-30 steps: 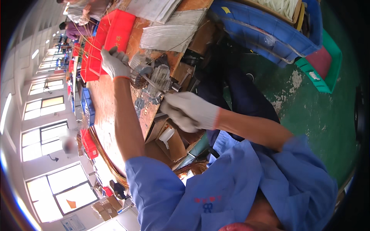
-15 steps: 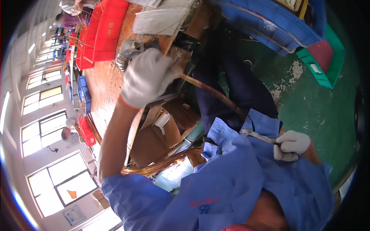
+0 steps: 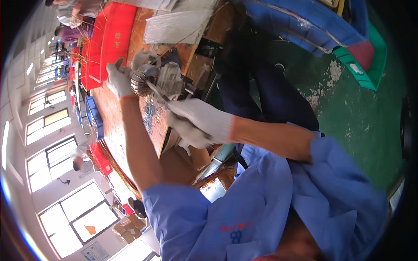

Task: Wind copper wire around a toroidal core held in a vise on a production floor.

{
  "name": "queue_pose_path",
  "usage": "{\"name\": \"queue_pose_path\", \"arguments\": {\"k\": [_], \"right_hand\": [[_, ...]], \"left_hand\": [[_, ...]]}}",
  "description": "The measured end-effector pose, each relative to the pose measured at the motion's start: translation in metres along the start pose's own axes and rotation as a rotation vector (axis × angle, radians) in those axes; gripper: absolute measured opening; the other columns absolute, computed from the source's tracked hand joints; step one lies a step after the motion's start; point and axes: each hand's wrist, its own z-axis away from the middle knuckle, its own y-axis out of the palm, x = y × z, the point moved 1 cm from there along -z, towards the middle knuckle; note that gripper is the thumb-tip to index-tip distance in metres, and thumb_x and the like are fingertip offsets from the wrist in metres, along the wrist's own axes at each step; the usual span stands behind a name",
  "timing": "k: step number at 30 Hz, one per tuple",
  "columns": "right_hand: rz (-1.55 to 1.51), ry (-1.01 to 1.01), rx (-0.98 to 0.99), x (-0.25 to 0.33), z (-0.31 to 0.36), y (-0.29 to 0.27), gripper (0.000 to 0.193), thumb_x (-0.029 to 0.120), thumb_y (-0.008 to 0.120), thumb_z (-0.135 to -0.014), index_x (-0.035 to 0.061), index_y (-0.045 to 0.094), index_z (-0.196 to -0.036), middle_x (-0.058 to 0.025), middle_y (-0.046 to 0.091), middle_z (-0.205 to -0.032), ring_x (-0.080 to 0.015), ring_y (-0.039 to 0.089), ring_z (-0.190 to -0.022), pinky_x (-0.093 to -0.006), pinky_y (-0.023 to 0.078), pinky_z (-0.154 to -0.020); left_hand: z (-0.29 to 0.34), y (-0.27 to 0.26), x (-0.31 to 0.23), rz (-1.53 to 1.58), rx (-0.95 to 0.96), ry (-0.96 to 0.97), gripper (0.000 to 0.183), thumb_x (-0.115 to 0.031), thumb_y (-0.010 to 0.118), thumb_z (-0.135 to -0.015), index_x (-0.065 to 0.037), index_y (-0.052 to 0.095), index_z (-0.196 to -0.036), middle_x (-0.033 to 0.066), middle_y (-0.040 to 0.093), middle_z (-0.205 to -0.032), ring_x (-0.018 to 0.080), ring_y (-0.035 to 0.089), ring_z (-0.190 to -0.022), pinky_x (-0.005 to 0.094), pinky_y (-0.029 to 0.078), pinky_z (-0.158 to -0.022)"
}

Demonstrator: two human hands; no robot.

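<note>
On the wooden workbench, a ring-shaped coil wound with copper-coloured wire sits against a metal and clear-plastic fixture. My left hand, in a white knit glove, is just left of the coil. Its fingers are stretched out and somewhat apart, and I make out nothing between them. In the same kind of glove, my right hand is closed around a slim metal hand tool. The tool's tip reaches the near side of the coil; motion blur and the glove hide its exact kind.
Red bins with wires sticking out stand along the bench's far left. White sheets lie at the back. Cardboard boxes sit below the bench edge. Blue crates and a green tray are on the right. Other people work far left.
My right hand has come from my chest across to the coil, bringing the metal tool. My left hand has moved left off the coil. The long brown strand over my lap is out of sight.
</note>
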Motion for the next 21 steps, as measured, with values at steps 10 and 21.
{"name": "queue_pose_path", "arguments": {"k": [10, 21], "right_hand": [[0.39, 0.448, -0.347, 0.025, 0.324, -0.069, 0.038, 0.033, 0.051, -0.112, 0.0012, 0.062, -0.095, 0.0003, 0.043, -0.058, -0.0068, 0.037, -0.041, -0.0262, 0.027, -0.037], [-0.051, 0.102, -0.044, 0.004, 0.017, 0.005, 0.044, 0.04, 0.046, -0.111, 0.0138, 0.052, -0.077, 0.005, 0.042, -0.058, -0.0089, 0.034, -0.038, -0.0291, 0.03, -0.037]], "left_hand": [[0.187, 0.048, -0.062, -1.295, 1.177, 1.446, 0.036, -0.042, 0.079, -0.087, -0.009, 0.074, -0.101, 0.0065, 0.061, -0.081, 0.0289, 0.066, -0.088, 0.0427, 0.057, -0.07], [-0.01, 0.032, -0.039, -0.036, 0.132, -0.014, 0.042, -0.036, 0.058, -0.1, 0.004, 0.064, -0.09, 0.0048, 0.05, -0.066, 0.012, 0.042, -0.05, 0.0287, 0.036, -0.046]]}}
